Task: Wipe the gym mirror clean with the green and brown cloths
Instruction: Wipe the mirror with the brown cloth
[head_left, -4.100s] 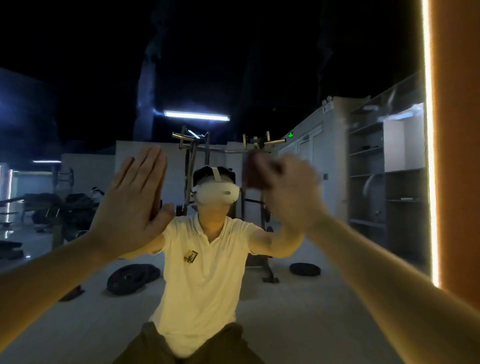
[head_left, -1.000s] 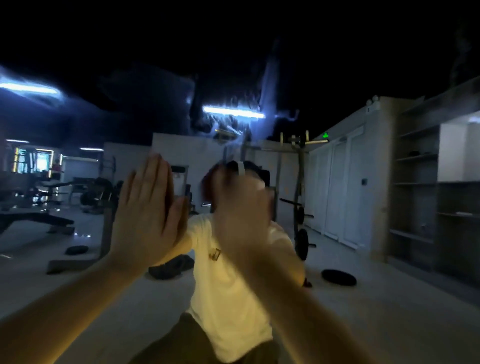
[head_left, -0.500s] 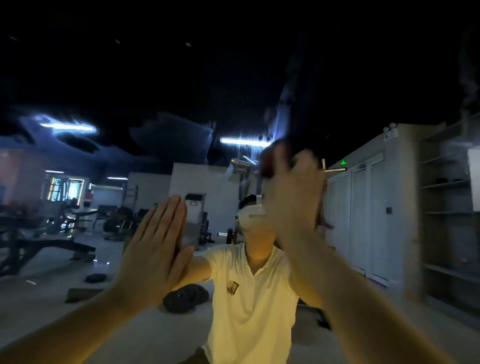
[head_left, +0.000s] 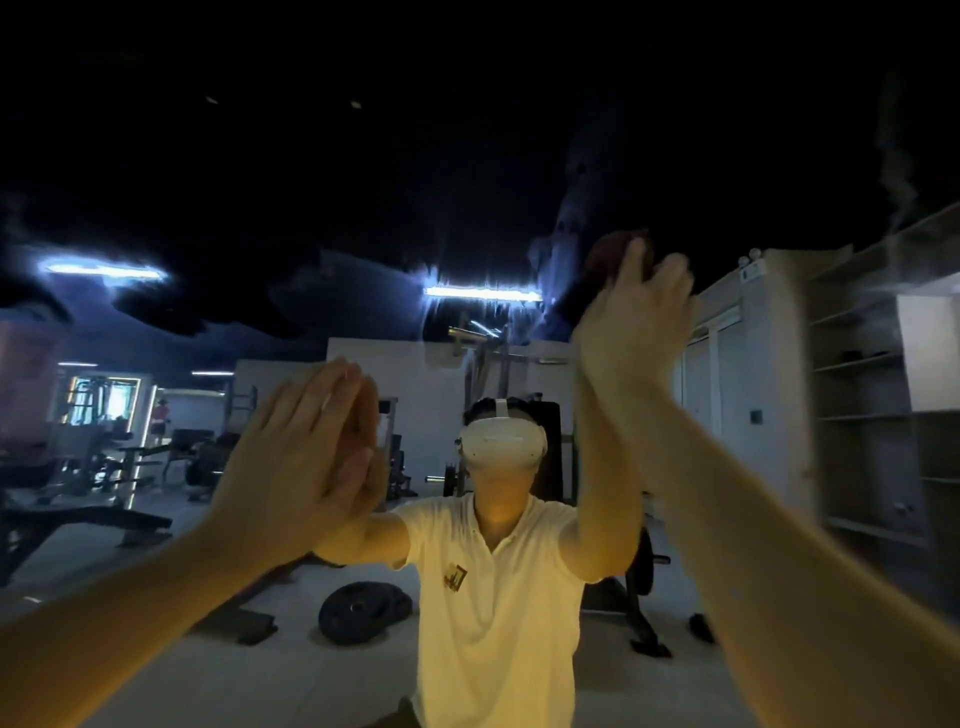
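The gym mirror (head_left: 363, 171) fills the whole view and reflects me, kneeling in a pale shirt with a headset. My right hand (head_left: 631, 332) is raised high on the glass, right of centre, and holds a bunched brown cloth (head_left: 615, 254) against it; only the cloth's top shows above my fingers. Lower and left of centre, my left hand (head_left: 296, 452) lies flat on the mirror with straight, closed fingers and holds nothing. No green cloth is in sight.
Reflected behind me are weight plates (head_left: 363, 610) on the floor, a rack machine (head_left: 488, 364), benches (head_left: 83, 519) at the left and open shelves (head_left: 862, 415) at the right. Smears streak the glass near the ceiling lights (head_left: 483, 293).
My right hand has swept the brown cloth up and to the right across the glass. My left hand stays flat on the mirror at about the same spot.
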